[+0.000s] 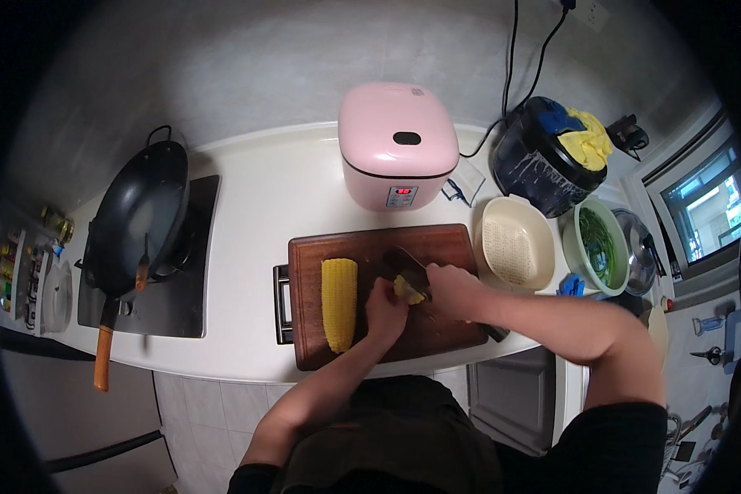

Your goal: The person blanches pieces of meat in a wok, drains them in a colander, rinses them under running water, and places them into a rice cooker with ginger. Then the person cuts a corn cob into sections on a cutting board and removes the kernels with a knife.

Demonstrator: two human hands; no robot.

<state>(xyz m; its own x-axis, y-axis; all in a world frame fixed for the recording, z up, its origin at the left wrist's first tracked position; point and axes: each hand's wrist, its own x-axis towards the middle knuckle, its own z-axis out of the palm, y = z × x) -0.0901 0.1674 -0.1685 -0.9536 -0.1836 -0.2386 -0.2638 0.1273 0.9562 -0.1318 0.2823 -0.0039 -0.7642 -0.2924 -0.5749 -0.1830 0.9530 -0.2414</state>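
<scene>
A wooden cutting board (451, 247) lies before me near the counter's front edge. On its left part rests a yellow corn cob (339, 305), lengthwise to me. My left hand (387, 312) pinches a small piece of corn (407, 291) over the middle of the board. Just right of that, my right hand (454, 291) grips a kitchen knife (404, 258). Its dark blade points up and left beside the corn piece, and the handle end shows below my wrist. My fingers hide part of the blade and of the corn piece.
Behind the board stands a pink rice cooker (398, 148). A cream colander (514, 247) and a green basin of leafy greens (596, 247) sit to the right, with a dark pot (540, 160) behind. At left, a wok (139, 210) is on the cooktop (185, 315).
</scene>
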